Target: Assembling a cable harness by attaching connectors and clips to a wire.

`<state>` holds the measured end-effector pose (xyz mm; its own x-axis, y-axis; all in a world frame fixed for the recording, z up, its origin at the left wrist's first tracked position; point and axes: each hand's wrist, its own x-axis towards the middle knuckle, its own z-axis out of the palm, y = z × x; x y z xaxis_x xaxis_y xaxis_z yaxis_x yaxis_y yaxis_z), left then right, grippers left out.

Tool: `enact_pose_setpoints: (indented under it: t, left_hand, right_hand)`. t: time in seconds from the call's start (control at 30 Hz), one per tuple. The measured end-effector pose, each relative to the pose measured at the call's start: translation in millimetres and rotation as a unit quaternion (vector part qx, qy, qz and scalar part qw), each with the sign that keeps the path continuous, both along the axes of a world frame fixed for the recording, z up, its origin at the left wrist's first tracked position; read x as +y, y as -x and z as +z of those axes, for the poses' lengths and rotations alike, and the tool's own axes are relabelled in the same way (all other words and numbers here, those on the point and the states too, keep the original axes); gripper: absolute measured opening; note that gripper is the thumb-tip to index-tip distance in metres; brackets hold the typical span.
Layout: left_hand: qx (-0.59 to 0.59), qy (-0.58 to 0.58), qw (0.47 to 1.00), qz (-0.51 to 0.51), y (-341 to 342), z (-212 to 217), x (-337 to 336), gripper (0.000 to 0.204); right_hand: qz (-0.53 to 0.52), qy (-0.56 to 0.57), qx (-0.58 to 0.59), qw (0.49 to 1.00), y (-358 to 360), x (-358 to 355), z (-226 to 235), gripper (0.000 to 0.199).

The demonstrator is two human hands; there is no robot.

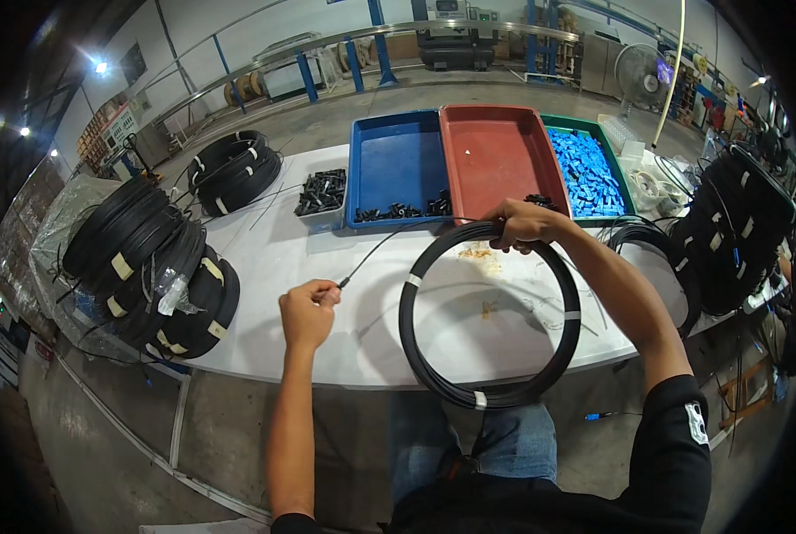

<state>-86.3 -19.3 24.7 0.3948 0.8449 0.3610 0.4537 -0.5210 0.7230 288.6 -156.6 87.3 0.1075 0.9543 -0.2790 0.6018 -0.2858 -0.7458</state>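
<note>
My right hand (524, 225) grips the top of a black cable coil (409, 325), which hangs upright over the table's near edge. White bands tie the coil at several places. From its top a loose cable end (376, 253) runs left to my left hand (309, 313). That hand is closed in a pinch on the cable end, just below a small black sleeve (344, 282). The fingers hide the very tip.
On the white table (264, 258) stand a blue tray (398, 156) and a red tray (496, 147) with black parts, a green tray (629, 191) of blue connectors, and a box of black parts (321, 191). Black coils (117, 236) pile up left; more coils (732, 227) stand right.
</note>
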Motion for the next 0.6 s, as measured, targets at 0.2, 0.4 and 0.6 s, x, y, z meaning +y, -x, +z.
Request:
enact_pose_setpoints:
  t: [0.2, 0.4, 0.6]
  left_hand:
    - [-0.073, 0.071, 0.995, 0.001, -7.2, -23.2, -5.0, 0.015]
    - [-0.005, 0.101, 0.995, 0.001, -21.6, -22.9, 8.8, 0.015]
    - [0.079, 0.018, 0.996, -0.034, -28.2, -38.1, 50.5, 0.014]
  right_hand:
    - [0.085, -0.160, -0.364, 0.914, 11.8, 6.1, -47.8, 0.030]
    - [-0.003, -0.271, -0.339, 0.901, 61.0, 18.6, -25.6, 0.011]
    - [0.154, -0.445, -0.291, 0.833, 142.1, 97.9, -62.4, 0.025]
